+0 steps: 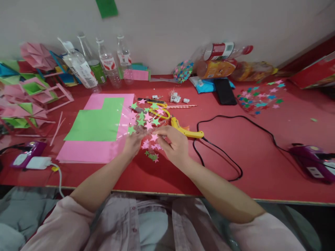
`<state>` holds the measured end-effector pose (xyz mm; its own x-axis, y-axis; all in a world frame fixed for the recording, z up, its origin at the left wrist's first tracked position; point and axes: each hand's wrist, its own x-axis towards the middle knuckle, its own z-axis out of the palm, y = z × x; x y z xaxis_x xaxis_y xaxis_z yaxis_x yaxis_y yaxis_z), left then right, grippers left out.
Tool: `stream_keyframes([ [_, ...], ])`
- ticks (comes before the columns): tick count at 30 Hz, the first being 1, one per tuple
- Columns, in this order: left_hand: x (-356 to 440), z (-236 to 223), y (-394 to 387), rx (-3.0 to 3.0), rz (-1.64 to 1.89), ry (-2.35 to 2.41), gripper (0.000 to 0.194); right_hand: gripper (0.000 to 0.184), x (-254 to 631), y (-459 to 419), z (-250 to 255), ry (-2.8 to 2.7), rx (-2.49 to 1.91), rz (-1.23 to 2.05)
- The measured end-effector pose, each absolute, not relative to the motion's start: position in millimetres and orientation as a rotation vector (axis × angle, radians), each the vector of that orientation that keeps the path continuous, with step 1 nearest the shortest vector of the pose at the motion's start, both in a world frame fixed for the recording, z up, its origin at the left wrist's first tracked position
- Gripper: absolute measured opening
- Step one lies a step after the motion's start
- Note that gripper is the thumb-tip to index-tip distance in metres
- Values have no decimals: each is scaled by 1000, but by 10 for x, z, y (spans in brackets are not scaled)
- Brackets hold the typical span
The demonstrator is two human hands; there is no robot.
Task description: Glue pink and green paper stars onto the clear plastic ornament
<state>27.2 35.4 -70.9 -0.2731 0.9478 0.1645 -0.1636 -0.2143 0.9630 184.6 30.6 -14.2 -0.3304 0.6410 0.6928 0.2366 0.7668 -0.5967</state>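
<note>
A clear plastic piece dotted with pink and green paper stars [141,122] is held above the red table by my left hand [134,142], whose fingers close on its near side. Against the same piece, my right hand [175,143] pinches a pink star [154,137] between thumb and forefinger. More small stars [151,157] show below my fingertips; whether they are on the plastic or lying on the table I cannot tell. Just beyond my right hand lies a yellow hot glue gun [185,129]. Yellow-handled scissors [165,113] lie partly hidden behind the stars.
Green paper [96,122] lies on pink sheets [86,151] at left. Upright bottles [108,64], a star-covered ball [183,70], a black phone [225,91] and a star-covered clear piece [259,97] stand or lie farther back. The glue gun's black cord [235,116] loops toward a purple power strip [311,162].
</note>
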Motion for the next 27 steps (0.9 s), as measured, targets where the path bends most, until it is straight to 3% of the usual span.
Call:
stream_keyframes([
  [9,319,-502,372,808,1691,934,36,10,1821,304,-104,-1966,-720,445],
  [27,270,-543,387,805,1703,869,35,24,1865,230,-29,-1824,-733,375],
])
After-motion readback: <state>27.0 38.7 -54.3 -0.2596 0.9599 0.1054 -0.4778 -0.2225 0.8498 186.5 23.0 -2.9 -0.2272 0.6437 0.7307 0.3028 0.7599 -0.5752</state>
